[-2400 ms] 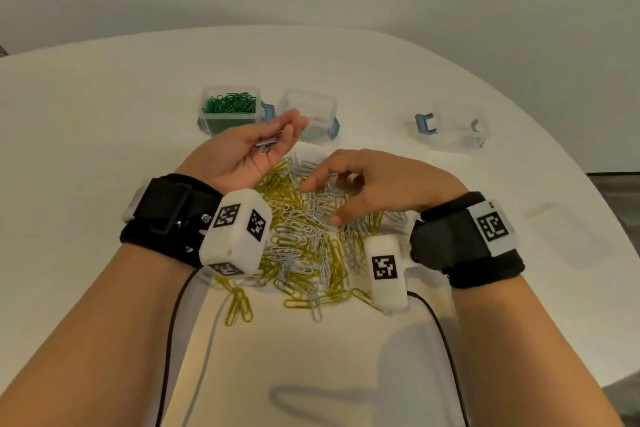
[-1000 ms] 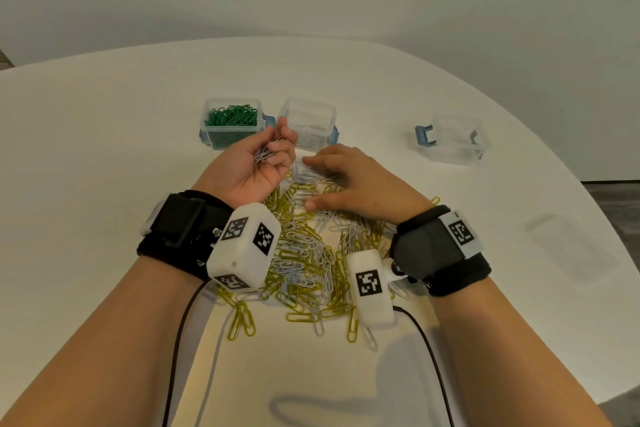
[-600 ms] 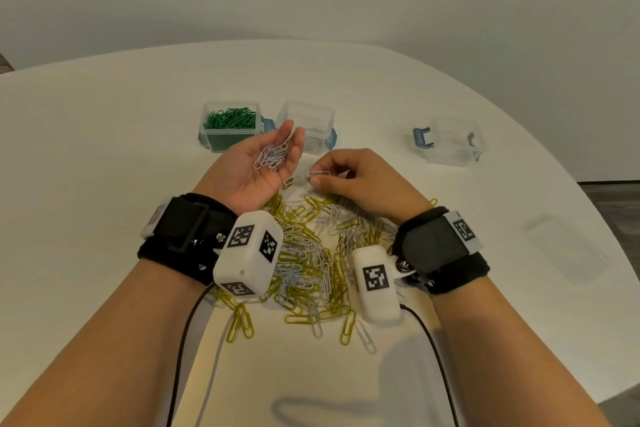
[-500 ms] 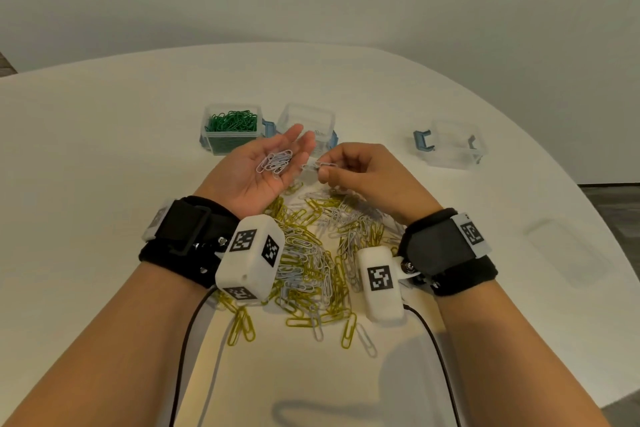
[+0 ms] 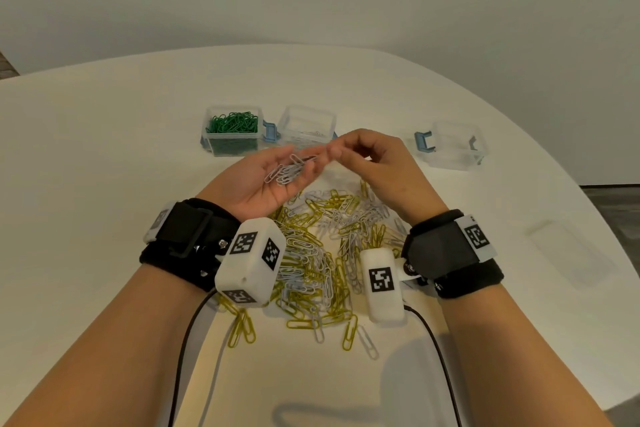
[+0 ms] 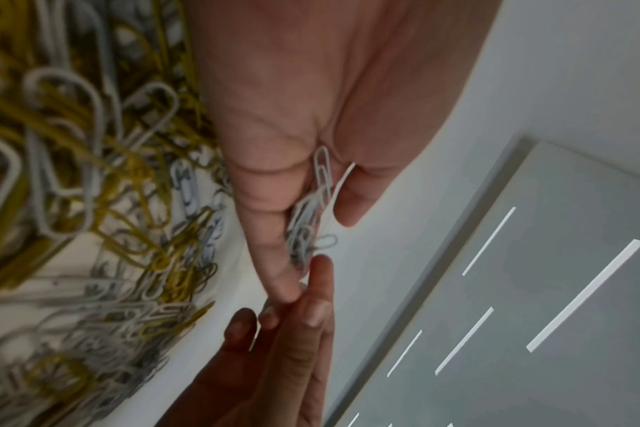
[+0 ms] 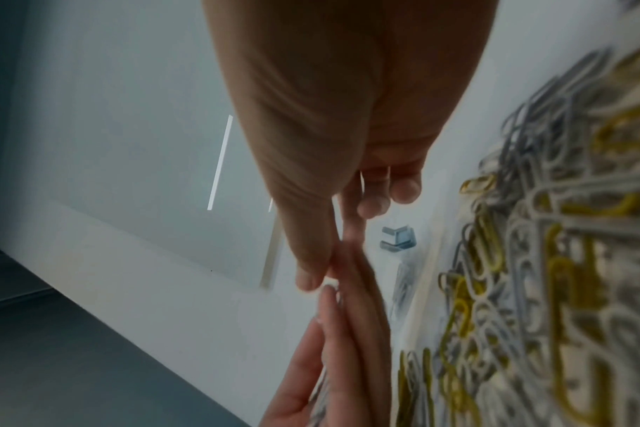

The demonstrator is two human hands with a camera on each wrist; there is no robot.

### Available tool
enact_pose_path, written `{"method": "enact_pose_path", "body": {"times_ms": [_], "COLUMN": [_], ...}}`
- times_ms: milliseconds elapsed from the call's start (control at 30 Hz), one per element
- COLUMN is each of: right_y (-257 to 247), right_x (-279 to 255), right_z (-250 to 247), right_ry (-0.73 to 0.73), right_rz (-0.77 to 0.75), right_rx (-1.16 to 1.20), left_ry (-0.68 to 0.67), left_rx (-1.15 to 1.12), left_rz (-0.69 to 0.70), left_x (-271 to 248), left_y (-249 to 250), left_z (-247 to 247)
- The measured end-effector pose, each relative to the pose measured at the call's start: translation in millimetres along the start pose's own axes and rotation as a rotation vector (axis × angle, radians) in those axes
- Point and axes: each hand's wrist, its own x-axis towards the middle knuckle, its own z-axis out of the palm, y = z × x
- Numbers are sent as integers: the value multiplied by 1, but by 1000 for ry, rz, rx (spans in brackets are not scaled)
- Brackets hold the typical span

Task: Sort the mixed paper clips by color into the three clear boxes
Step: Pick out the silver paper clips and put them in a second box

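Note:
My left hand (image 5: 300, 159) is held palm up above the table with its fingers relaxed, and several white paper clips (image 5: 285, 172) lie across them. The left wrist view shows these clips (image 6: 307, 231) resting between fingers and thumb. My right hand (image 5: 330, 150) meets the left fingertips, thumb and forefinger pinching a white clip (image 7: 327, 286) that is mostly hidden. Below both hands lies the mixed pile (image 5: 329, 246) of yellow and white clips. Behind stand the green-filled box (image 5: 232, 130), a middle box (image 5: 306, 126) with a few white clips, and a bare-looking box (image 5: 457, 146).
The boxes have blue latches (image 5: 270, 132) on their sides. A flat clear lid (image 5: 571, 253) lies on the white table (image 5: 104, 184) at the right. Stray clips (image 5: 242, 329) lie near the front, and cables run from both wrist cameras.
The right hand picked a white clip from the pile and carried it up to the left hand's fingertips. The left hand opened from a loose fist to palm up and rose slightly.

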Motion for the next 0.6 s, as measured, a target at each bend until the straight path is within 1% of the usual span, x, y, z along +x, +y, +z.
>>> {"method": "enact_pose_path", "body": {"times_ms": [67,133,167,267,333,400,500,567,600], "right_y": [2,4,4,0,-1,-2,-2,-3,-3], "right_x": [0,-1,-3,-5,-5,-6,-6,-6,-6], "right_z": [-6,-7,-6,1,5,7,6,3,0], "right_ry": [-23,-134,-193,-305,-354,-357,-327,-308,-288], "right_rz": [84,167,180,131,76,62,96,128,149], "right_rx": [-16,-137,-209,-371,-378,-354,-362,-351,-344], "left_ry": [17,17,23,54,68,87,107,94,61], "left_rx": [-108,-151,-142,-86,-114,-151,-155,-184,-209], "left_rz": [27,60,71,54,50,70,90,75,51], "left_x": [1,0,0,2,3,4,4,4,4], "left_y": [3,6,7,8,8,6,4,7,9], "left_z": [-4,-6,-7,-10,-12,-10,-7,-10,-13]}}
